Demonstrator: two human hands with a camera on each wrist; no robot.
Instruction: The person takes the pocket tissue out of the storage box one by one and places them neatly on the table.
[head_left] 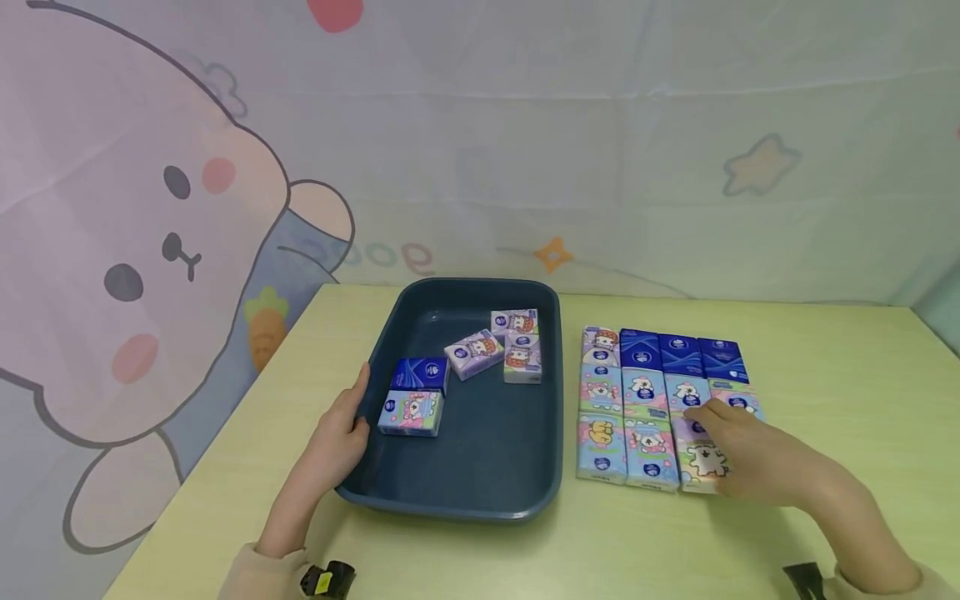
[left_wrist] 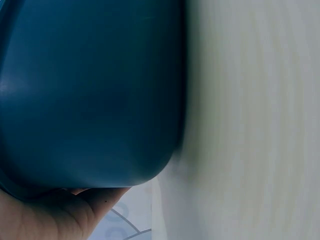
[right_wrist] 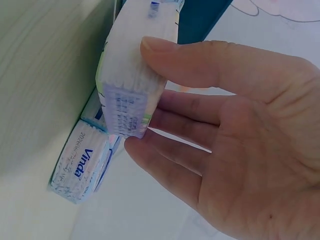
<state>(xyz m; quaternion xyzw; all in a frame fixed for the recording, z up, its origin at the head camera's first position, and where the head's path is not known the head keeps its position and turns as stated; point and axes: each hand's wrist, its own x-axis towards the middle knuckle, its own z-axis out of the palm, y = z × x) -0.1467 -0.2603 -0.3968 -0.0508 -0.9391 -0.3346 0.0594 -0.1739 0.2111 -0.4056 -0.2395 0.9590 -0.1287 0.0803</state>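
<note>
A dark blue plastic basin stands on the table, with several small tissue packs inside, among them a dark blue one and a purple one. My left hand holds the basin's left rim; in the left wrist view the thumb lies below the rim, and the other fingers are mostly hidden. To the right, tissue packs lie in rows. At their front right my right hand grips a purple-and-white tissue pack between thumb and fingers. Behind it lies a pack marked Vinda.
A pale yellow-green table carries everything. Behind it hangs a printed cloth with a bear figure. The basin's right wall stands a short gap from the pack rows.
</note>
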